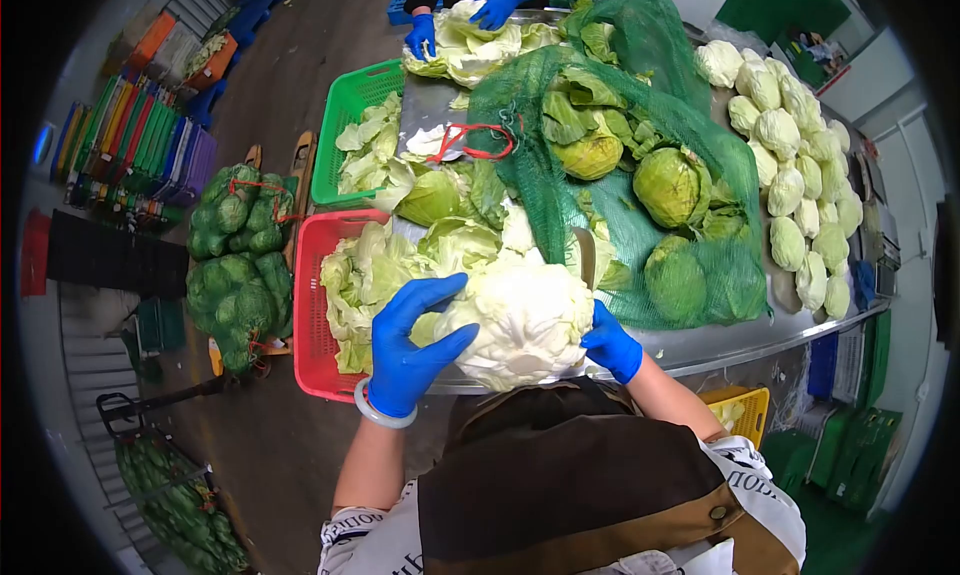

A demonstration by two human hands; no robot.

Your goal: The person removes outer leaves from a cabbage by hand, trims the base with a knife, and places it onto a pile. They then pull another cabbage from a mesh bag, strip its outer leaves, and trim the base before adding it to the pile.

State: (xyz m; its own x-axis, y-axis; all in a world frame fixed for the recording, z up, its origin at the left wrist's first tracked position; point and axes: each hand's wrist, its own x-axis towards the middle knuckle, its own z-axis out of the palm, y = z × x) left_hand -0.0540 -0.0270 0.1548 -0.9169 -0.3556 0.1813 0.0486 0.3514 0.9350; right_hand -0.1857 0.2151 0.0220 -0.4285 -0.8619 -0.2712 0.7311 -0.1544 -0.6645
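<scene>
1. Subject item: one pale cabbage [525, 315], positioned above the near edge of the worktop [690, 345]. Its ribs converge toward 6 o'clock. All clock directions below are taken from it, as viewed.
2. Left hand [402, 353], blue-gloved: at 9 o'clock, thumb and fingers spread wide, holding the side of the cabbage.
3. Right hand [614, 345], blue-gloved: at 4 o'clock, against the cabbage, fingers partly hidden. Its full grip cannot be told.
4. A curved blade [583, 258] projects at 1 o'clock, just above the right hand. Its handle is hidden; whether that hand grips it cannot be told.
5. Red crate [303, 305], 9 o'clock: contains loose leaves. Green crate [325, 140], between 10 and 11 o'clock: likewise.
6. Green mesh sack [545, 200], 1 o'clock: spread over the worktop, with whole green heads [672, 188] in and around it.
7. Pale heads [778, 133], 2 o'clock: heaped along the worktop's far right side.
8. Co-worker's hands [503, 5], blue-gloved, near 12 o'clock: on leafy cabbage pieces [468, 47].
</scene>
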